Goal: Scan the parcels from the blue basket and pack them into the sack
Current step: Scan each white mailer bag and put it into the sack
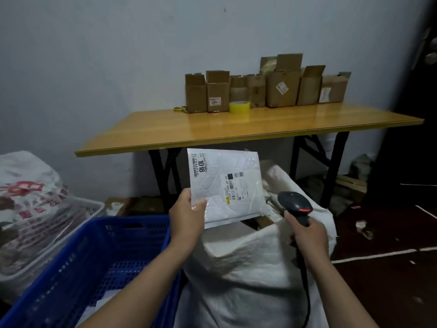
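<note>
My left hand (pixel 186 215) pinches the lower left corner of a white padded mailer (pixel 225 185), held upright above the open mouth of the white woven sack (pixel 248 268). Its shipping label with barcodes faces me. My right hand (pixel 307 235) grips the handle of a black barcode scanner (pixel 295 204), whose head sits just right of the mailer with a red light showing. The scanner's cable hangs down over the sack. The blue basket (pixel 99 252) stands at the lower left, with pale parcels visible in its bottom.
A wooden folding table (pixel 212 131) stands behind the sack, carrying several open cardboard boxes (pixel 264 88) and a yellow tape roll (pixel 239 107). A full printed sack (pixel 30 204) rests in a white basket at the left. Dark floor with scraps lies to the right.
</note>
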